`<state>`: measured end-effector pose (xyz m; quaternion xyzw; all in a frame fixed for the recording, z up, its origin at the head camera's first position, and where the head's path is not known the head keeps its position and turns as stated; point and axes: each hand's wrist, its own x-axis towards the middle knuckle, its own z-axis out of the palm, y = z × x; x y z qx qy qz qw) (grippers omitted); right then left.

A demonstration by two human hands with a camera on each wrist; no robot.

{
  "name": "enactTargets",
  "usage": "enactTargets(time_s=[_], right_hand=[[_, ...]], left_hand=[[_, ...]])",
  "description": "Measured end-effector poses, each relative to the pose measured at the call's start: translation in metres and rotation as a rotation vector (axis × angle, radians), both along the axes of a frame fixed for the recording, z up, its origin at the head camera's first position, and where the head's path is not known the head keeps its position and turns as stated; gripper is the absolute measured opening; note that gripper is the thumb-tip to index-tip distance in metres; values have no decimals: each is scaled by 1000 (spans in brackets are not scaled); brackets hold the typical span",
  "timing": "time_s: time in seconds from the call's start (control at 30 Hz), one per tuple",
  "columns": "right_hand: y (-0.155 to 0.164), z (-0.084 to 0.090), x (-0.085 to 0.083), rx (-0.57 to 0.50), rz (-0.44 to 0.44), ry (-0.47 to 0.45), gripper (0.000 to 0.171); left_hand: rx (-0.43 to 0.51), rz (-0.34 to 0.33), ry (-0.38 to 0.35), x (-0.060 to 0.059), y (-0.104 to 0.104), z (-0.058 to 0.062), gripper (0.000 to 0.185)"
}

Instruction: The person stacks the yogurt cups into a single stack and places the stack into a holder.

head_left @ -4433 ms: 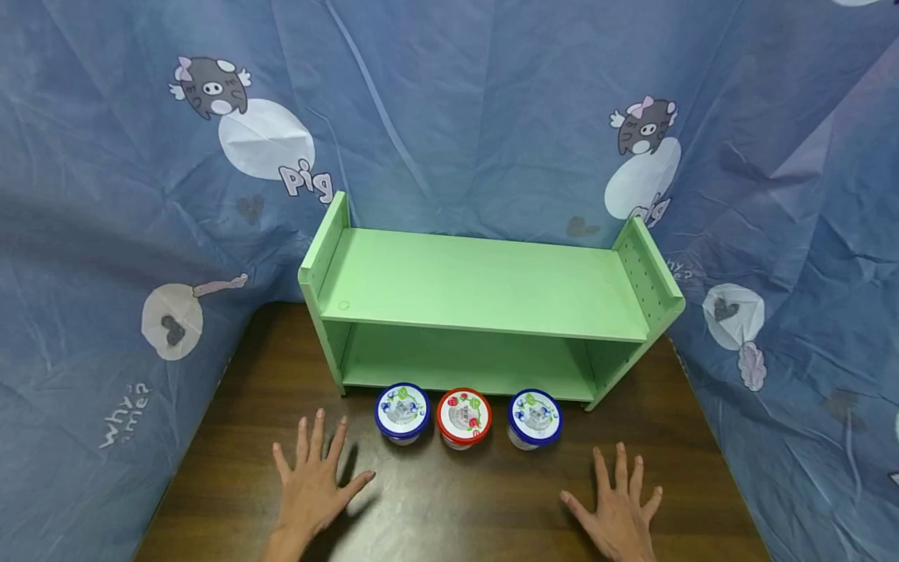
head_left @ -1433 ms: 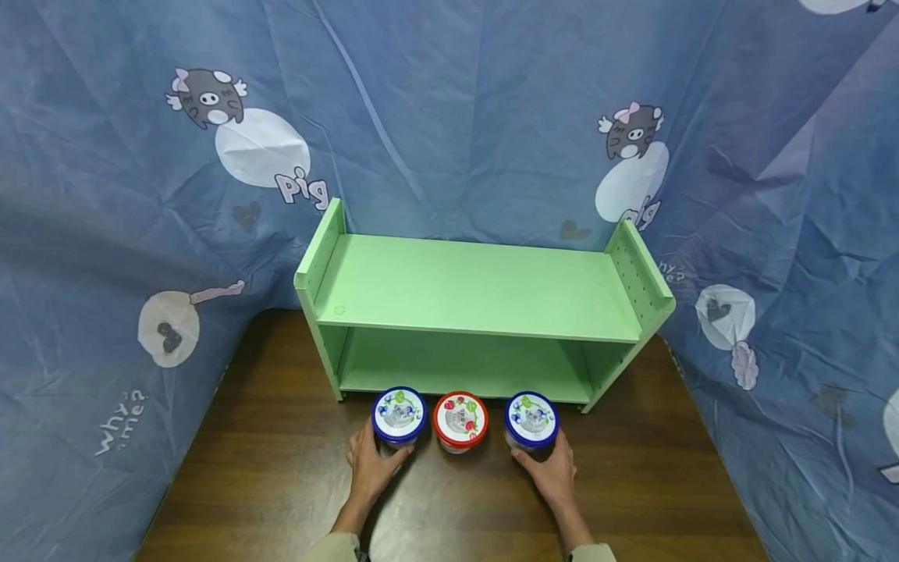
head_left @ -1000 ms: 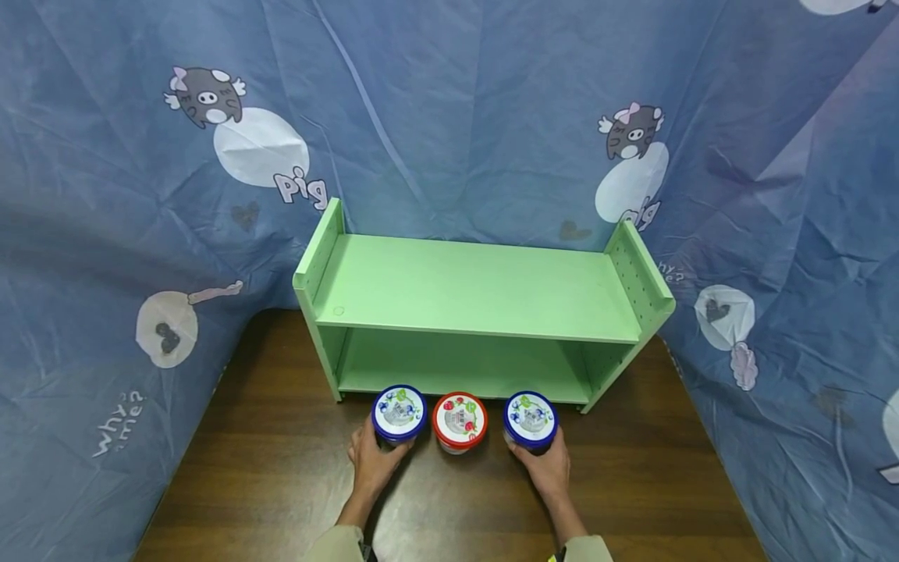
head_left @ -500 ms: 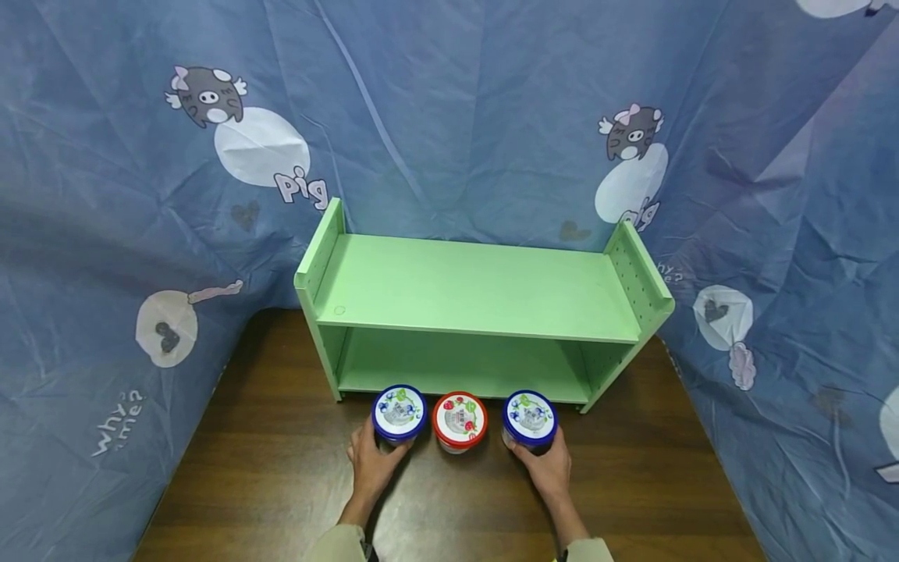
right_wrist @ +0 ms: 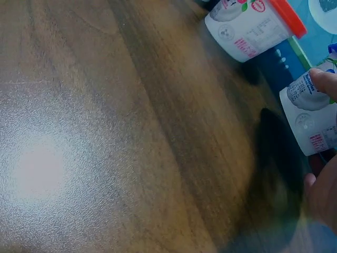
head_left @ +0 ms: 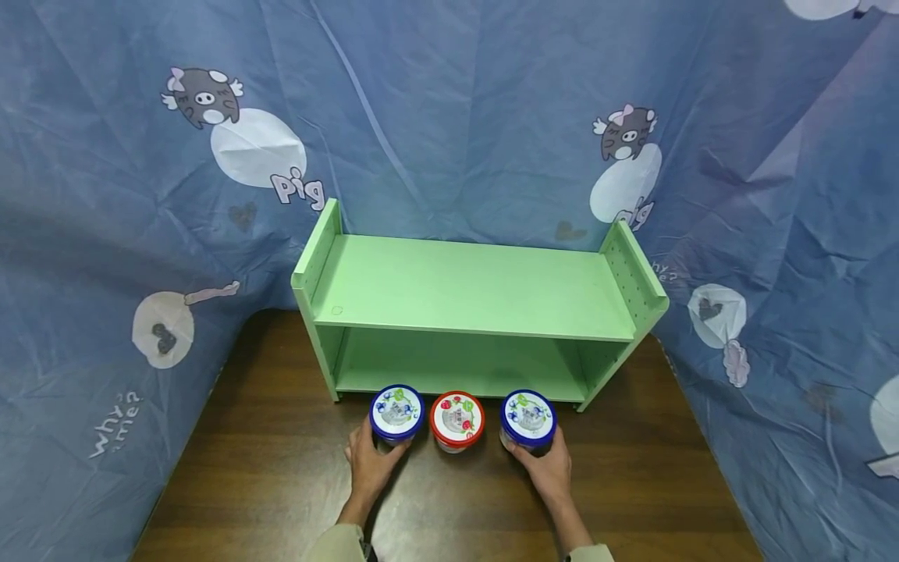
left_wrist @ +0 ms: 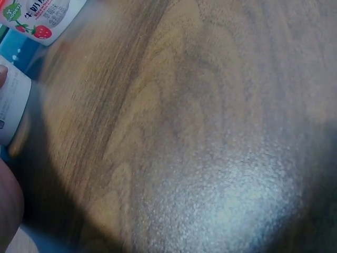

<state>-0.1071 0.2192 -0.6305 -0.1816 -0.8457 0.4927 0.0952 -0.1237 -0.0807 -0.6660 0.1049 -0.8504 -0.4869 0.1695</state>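
Observation:
Three round white tubs with fruit-printed lids stand in a row on the brown table. My left hand (head_left: 372, 466) grips the left blue-lidded tub (head_left: 396, 411) from its near side, thumb towards the middle. My right hand (head_left: 549, 468) holds the right blue-lidded tub (head_left: 528, 417) the same way, its thumb lying across the printed wall in the right wrist view. Between them is the red-lidded tub (head_left: 457, 419), with strawberries on its label, touched by neither hand. Only a sliver of the left tub (left_wrist: 13, 103) shows in the left wrist view.
A green two-tier shelf (head_left: 470, 289) stands just behind the tubs, with raised side panels at both ends. Blue patterned cloth (head_left: 449, 117) hangs behind it and along both sides. The wooden table (head_left: 456, 515) extends in front of the tubs.
Both hands were spread over the table at first, then came in and took hold of the two blue-lidded tubs. Over the last second, hands and tubs have hardly moved.

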Motion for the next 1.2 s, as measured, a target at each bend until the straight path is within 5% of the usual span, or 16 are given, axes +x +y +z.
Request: enactTargets(time_s=[1.2], right_hand=[[-29, 66, -12, -56, 120, 93, 94]], left_hand=[[-16, -20, 18, -1, -2, -3, 89]])
